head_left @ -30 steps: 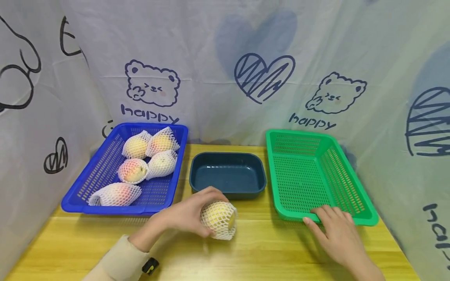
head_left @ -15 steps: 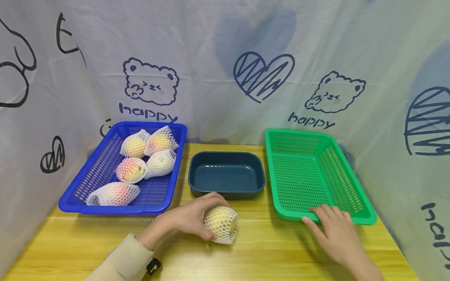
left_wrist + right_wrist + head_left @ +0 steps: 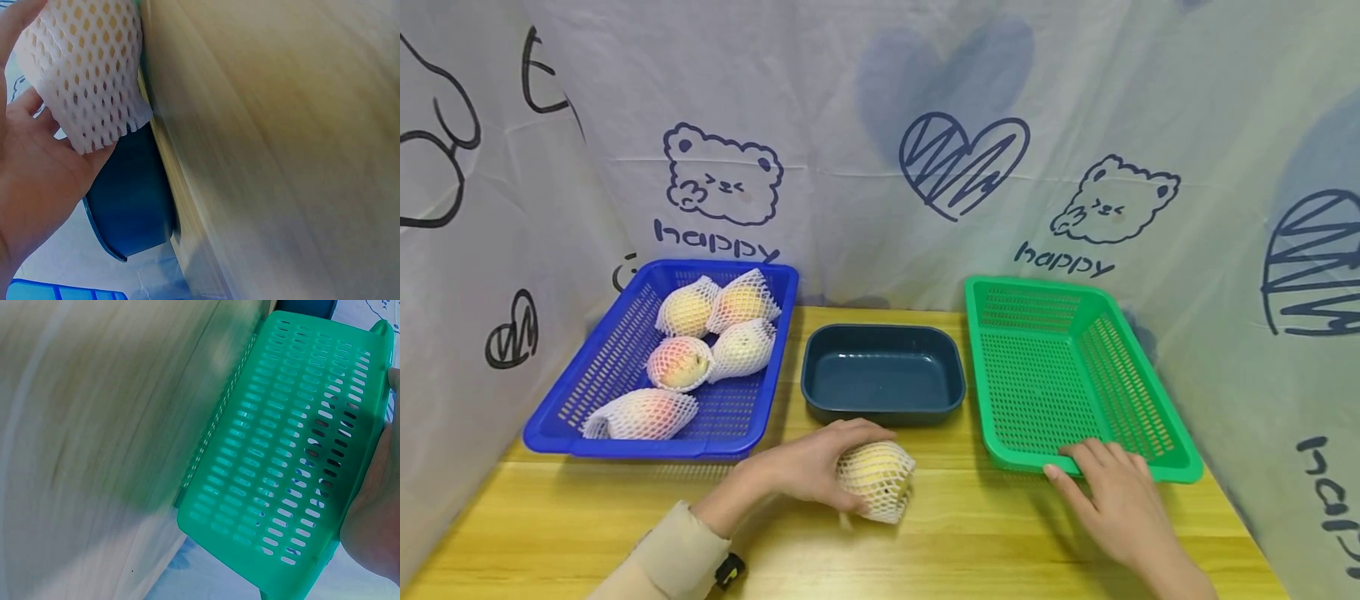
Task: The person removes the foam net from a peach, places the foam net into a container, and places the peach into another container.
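Note:
My left hand [image 3: 820, 468] holds a yellow fruit in a white foam net [image 3: 877, 481] over the table, in front of the dark blue rectangular tub [image 3: 883, 414]. The thumb and fingers curl round it from the left. Close up in the left wrist view, the foam net [image 3: 94, 75] hides most of the fruit. On the right, my right hand [image 3: 1116, 498] grips the front rim of the green basket [image 3: 1093, 468], fingers over the edge and thumb outside. The right wrist view shows the slotted wall of this basket [image 3: 287, 444] and part of the hand at its rim.
A blue basket [image 3: 647, 446] at the left contains several net-wrapped fruits [image 3: 677, 363], some pink and yellow. The tub sits between the two baskets on the wooden table [image 3: 955, 533]. A printed cloth [image 3: 850, 100] hangs behind and at both sides.
My left hand has shifted slightly right and toward the front edge with the fruit, which has turned a little in its grip. The right hand stays on the green basket's rim.

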`<state>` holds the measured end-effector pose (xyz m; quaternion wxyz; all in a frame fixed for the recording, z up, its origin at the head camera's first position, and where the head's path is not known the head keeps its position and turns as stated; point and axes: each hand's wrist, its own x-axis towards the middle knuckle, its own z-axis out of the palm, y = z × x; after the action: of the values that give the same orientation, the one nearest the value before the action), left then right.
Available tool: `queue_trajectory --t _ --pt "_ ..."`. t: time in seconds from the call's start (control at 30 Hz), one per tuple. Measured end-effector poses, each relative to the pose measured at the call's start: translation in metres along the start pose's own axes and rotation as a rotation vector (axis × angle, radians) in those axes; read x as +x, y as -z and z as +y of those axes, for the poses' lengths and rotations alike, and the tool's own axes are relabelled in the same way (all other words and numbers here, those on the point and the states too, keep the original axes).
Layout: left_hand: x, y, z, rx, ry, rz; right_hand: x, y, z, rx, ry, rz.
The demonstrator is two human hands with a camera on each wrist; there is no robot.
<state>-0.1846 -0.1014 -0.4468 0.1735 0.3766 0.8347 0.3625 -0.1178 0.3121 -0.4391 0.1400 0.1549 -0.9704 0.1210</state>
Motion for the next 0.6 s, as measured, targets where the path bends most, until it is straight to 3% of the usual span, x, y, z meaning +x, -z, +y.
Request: queue_trajectory --t 0.6 --pt "0.001 -0.0011 0.0008 0.005 0.048 0.007 -0.0005 -0.0009 0.0008 0.001 0.002 0.005"
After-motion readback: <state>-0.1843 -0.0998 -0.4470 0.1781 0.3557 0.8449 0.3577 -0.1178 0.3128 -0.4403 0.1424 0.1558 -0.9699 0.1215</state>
